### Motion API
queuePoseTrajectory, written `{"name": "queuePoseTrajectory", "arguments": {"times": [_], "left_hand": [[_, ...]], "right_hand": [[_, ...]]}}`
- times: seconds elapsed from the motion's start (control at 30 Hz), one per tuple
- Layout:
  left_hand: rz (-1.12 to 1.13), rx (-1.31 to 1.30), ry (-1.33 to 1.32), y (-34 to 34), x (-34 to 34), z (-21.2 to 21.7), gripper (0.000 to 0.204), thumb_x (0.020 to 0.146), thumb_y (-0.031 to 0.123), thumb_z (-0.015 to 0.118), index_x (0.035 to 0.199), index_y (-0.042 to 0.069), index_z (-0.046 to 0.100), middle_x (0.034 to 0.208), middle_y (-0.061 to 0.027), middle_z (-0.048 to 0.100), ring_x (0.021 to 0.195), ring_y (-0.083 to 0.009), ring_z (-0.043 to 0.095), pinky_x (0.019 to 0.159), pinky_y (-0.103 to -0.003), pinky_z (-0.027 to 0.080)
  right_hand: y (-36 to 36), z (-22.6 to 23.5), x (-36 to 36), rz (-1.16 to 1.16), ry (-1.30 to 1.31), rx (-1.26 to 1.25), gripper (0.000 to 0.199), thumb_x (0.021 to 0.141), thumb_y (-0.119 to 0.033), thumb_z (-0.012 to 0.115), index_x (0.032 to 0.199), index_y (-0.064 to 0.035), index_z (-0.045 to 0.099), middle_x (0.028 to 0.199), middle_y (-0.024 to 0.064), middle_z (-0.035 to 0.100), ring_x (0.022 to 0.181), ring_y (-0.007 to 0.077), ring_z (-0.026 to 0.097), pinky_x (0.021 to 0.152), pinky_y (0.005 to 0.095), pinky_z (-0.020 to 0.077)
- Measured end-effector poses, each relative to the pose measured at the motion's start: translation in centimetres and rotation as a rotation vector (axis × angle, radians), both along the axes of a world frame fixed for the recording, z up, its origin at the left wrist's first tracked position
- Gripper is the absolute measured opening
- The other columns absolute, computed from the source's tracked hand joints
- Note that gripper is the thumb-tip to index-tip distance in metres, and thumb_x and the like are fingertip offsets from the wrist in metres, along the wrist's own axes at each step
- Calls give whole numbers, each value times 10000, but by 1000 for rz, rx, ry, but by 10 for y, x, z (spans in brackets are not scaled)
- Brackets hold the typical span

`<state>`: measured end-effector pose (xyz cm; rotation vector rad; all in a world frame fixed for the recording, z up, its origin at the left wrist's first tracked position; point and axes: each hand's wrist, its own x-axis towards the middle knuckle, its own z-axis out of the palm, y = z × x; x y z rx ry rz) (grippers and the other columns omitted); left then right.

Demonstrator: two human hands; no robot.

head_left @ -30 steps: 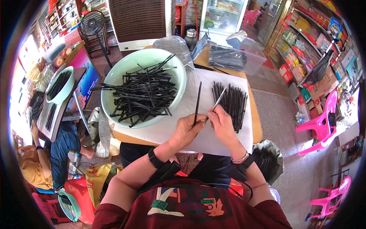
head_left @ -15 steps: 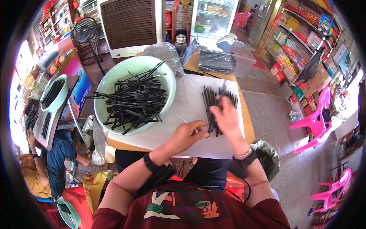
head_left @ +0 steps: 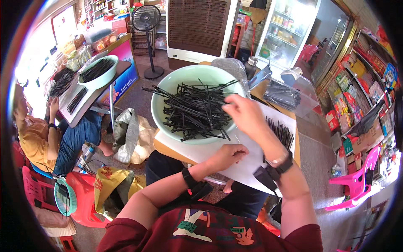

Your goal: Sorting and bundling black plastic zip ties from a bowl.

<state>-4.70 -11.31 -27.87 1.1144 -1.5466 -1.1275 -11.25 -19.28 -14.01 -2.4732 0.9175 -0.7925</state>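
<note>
A large pale green bowl [head_left: 163, 122] on my table holds a tangled heap of thin black sticks [head_left: 195, 110]. My right hand [head_left: 243, 112] is over the bowl's right rim, beside the heap. Its fingers are bent and slightly apart, and I see no stick in them. Just in front of the bowl, over the white sheet [head_left: 256, 161], my left hand [head_left: 228, 156] has its fingers curled in; nothing sticks out of them. More black sticks lie side by side in a row [head_left: 282, 133] at the sheet's right, partly hidden by my right forearm.
A clear plastic box [head_left: 305, 98] with bundled dark sticks stands at the table's far right, near a metal flask [head_left: 250, 67]. To the left, another person [head_left: 40, 138] sits at a table with a smaller green bowl [head_left: 93, 82]. A pink chair [head_left: 357, 180] stands at right.
My right hand has moved left from the row of sticks to the bowl's rim. My left hand's fingers have curled in, away from the row. The view has swung left.
</note>
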Motion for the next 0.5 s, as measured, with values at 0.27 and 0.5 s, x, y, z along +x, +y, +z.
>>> {"name": "queuePoseTrajectory", "arguments": {"times": [0.27, 0.5], "left_hand": [[-52, -136, 129, -6, 0, -12, 157, 885, 55, 554, 1022, 8, 615, 822, -51, 625, 702, -94, 563, 656, -255, 470], [-199, 159, 510, 6, 10, 20, 336, 975, 219, 451, 1204, -21, 504, 932, -77, 606, 801, -149, 606, 722, -278, 502]], "right_hand": [[-38, -29, 34, -38, 18, 74, 453, 730, -111, 645, 1141, 46, 534, 760, 146, 648, 635, 210, 627, 583, 327, 488], [9, -27, -66, -72, -276, 458, 365, 818, -74, 616, 1157, 18, 516, 713, -3, 550, 561, 51, 506, 452, 231, 411]]}}
